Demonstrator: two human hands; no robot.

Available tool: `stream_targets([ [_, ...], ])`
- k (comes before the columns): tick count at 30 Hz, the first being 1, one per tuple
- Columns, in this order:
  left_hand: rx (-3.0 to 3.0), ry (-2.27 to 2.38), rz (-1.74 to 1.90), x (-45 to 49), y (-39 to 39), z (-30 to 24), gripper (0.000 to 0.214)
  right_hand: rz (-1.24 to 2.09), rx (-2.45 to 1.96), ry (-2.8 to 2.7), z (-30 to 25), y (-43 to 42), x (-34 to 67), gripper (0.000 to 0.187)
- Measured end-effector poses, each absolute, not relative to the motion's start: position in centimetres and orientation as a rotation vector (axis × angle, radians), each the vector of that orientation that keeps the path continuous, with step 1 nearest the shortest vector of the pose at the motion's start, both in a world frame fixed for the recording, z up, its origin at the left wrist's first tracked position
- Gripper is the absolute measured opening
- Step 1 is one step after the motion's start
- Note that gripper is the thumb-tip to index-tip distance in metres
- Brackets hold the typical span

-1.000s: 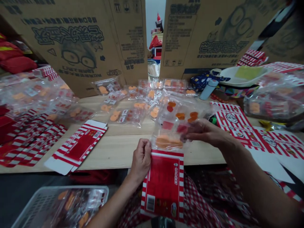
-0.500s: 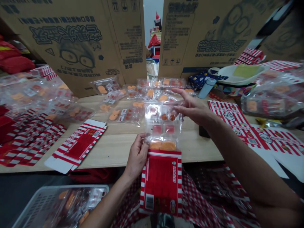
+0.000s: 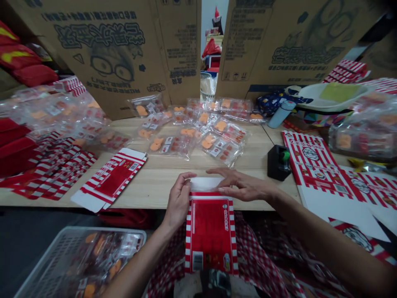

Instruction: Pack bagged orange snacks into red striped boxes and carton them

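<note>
A flat red-and-white striped box (image 3: 211, 231) stands toward me over my lap, its white top flap (image 3: 205, 184) raised at the open end. My left hand (image 3: 180, 200) grips the box's upper left edge, thumb and fingers closed on it. At the upper right corner, my right hand (image 3: 243, 185) touches the flap with its fingers stretched out and apart. Beyond my hands lies a clear packet (image 3: 221, 149) with orange pieces and small sachets. Whatever is inside the box is hidden.
More packets (image 3: 167, 145) lie across the table. A folded striped box (image 3: 116, 176) and a stack of cartons are at left. A black tape dispenser (image 3: 278, 162), flat striped cartons (image 3: 310, 161) and a blue bottle (image 3: 281, 114) are at right. A plastic basket (image 3: 58, 248) of packets sits below left.
The clear packet that stuck out of the box's top is no longer visible there. My right hand has come down and toward me to the flap. The view has shifted slightly left.
</note>
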State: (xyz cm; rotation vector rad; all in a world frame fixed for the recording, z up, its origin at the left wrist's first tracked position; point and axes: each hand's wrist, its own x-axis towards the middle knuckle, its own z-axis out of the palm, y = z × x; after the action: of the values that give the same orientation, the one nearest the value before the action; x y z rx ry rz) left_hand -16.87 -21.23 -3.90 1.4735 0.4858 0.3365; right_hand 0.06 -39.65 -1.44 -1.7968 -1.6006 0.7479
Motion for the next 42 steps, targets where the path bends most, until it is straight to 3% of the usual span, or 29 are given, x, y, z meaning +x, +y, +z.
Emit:
stream_targets([
  [6, 1.824, 0.263, 0.316, -18.0, -18.7, -3.3, 0.023, 0.988, -1.562, -1.461, -2.1, -39.7, -0.1, 0.044],
  [11, 2.123, 0.003, 0.122, -18.2, -16.9, -1.3, 0.020, 0.957, -1.531, -1.425, -2.5, -40.2, -0.2, 0.042],
  [18, 2.208, -0.127, -0.171, -17.0, -15.7, 1.0, 0.024, 0.631, -1.860, -1.268, -1.1, -41.8, -1.4, 0.032],
  [22, 2.049, -0.084, -0.286, -17.1, -15.7, 0.3, 0.035, 0.261, -2.019, -1.302, -1.5, -42.6, -4.3, 0.014],
  [26, 2.155, -0.092, -0.352, -16.5, -15.6, 0.4, 0.038, 0.103, -2.237, -1.382, -1.4, -42.5, -7.0, 0.015],
  [36, 2.318, -0.344, -0.368, -15.8, -16.5, 3.0, 0.037, 0.670, -2.139, -1.590, 1.9, -42.4, -2.4, 0.021],
  [42, 2.405, -0.201, -0.346, -17.1, -16.3, 3.1, 0.039, 0.374, -2.437, -1.584, 1.9, -42.5, -4.7, 0.012],
])
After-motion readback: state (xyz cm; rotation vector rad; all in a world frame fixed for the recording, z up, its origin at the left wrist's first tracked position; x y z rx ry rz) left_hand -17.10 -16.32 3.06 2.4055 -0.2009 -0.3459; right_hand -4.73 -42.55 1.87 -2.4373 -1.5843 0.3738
